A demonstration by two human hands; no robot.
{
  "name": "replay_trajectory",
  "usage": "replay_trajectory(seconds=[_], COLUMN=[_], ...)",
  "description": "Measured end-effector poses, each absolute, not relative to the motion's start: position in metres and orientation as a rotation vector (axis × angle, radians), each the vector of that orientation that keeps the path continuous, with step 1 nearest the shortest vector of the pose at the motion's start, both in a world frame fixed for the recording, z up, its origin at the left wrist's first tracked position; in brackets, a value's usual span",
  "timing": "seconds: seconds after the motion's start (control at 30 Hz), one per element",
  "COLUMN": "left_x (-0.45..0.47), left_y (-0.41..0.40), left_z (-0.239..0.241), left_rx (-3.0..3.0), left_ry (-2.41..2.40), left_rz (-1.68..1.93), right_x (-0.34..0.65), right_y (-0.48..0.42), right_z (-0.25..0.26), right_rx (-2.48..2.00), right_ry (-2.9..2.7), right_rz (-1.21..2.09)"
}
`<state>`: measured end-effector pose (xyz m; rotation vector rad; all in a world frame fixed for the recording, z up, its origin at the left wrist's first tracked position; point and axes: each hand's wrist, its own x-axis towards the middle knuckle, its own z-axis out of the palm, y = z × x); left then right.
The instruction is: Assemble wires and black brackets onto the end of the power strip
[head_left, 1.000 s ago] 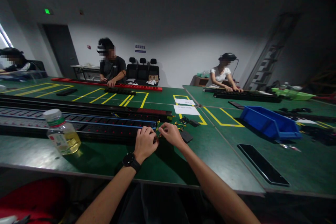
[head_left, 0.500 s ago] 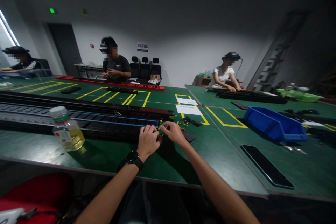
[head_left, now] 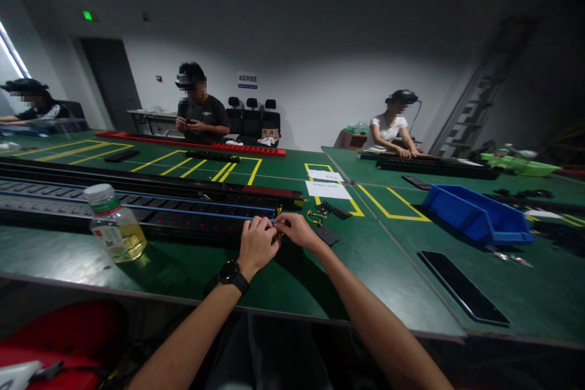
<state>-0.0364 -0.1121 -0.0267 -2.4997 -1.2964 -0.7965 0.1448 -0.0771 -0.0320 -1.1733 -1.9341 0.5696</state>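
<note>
A long black strip housing (head_left: 196,225) with blue edge lines and rows of red dots runs in from the left. Over its right end, my left hand (head_left: 259,245) is closed with curled fingers, a black watch (head_left: 233,276) on the wrist. Close against it, my right hand (head_left: 296,230) pinches at the same end; what lies between thumb and finger is too small to make out. Yellow-green wires (head_left: 314,217) and small black parts (head_left: 325,207) lie just beyond the right hand. A flat black plate (head_left: 327,235) rests beside my right wrist.
A bottle of yellow liquid (head_left: 116,228) stands before the housing. Right of my arms are a phone (head_left: 464,286) and a blue bin (head_left: 479,216). Paper sheets (head_left: 328,189) lie ahead on the green table (head_left: 379,268). Co-workers sit across, one handling black strips (head_left: 434,167).
My right hand has shifted slightly left, closer against my left hand at the housing's end. The left hand stays in nearly the same place.
</note>
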Motion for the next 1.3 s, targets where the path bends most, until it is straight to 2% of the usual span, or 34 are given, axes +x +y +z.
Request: replay_trajectory(seconds=[0.6, 0.9, 1.13, 1.3], left_x=[-0.039, -0.038, -0.035, -0.033], left_y=[-0.112, -0.112, -0.116, -0.117], left_z=[-0.029, -0.029, -0.025, -0.022], left_rx=[-2.496, -2.469, -2.440, -2.411], left_ry=[-1.283, -1.269, -1.299, -1.317], left_rz=[-0.785, -0.727, -0.717, -0.753], right_x=[0.154, 0.154, 0.157, 0.166], right_y=[-0.071, -0.075, -0.079, -0.089], right_z=[-0.033, -0.027, -0.022, -0.015], right_rx=[-1.187, -1.246, -1.416, -1.558], right_ry=[-2.178, -2.096, -1.842, -2.032], right_rz=[0.502, 0.484, 0.254, 0.219])
